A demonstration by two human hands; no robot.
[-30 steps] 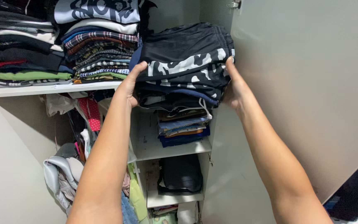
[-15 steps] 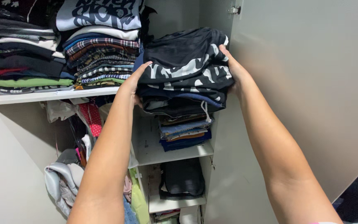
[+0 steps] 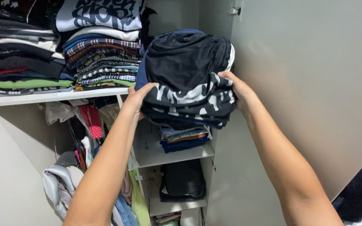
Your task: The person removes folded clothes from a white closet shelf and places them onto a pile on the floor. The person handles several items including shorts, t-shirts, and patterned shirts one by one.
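Head view: a person's two bare hands hold a bundle of folded dark shorts (image 3: 187, 79) up in front of an open white wardrobe (image 3: 306, 83). The left hand (image 3: 138, 99) presses against the bundle's left lower edge, its grip clenched on the cloth with fingers spread along the side. The right hand (image 3: 239, 90) clasps the right edge, thumb on top over a black-and-white camouflage band, its grip likewise grasping the bundle. The bundle is tilted toward the camera, so its plain black top layer faces the viewer, and it hangs in the air at the level of the upper shelf (image 3: 51, 96), clear of the compartment below. Left of the bundle, on that upper shelf, stand two tall stacks of folded clothes: a checked and striped stack (image 3: 103, 58) just beside it, and a darker stack (image 3: 21, 54) with green and red layers farther left. Directly under the bundle, a small stack of blue and orange folded garments (image 3: 185, 140) rests on a lower shelf (image 3: 172, 155). A dark bag (image 3: 184, 180) sits in the compartment beneath.
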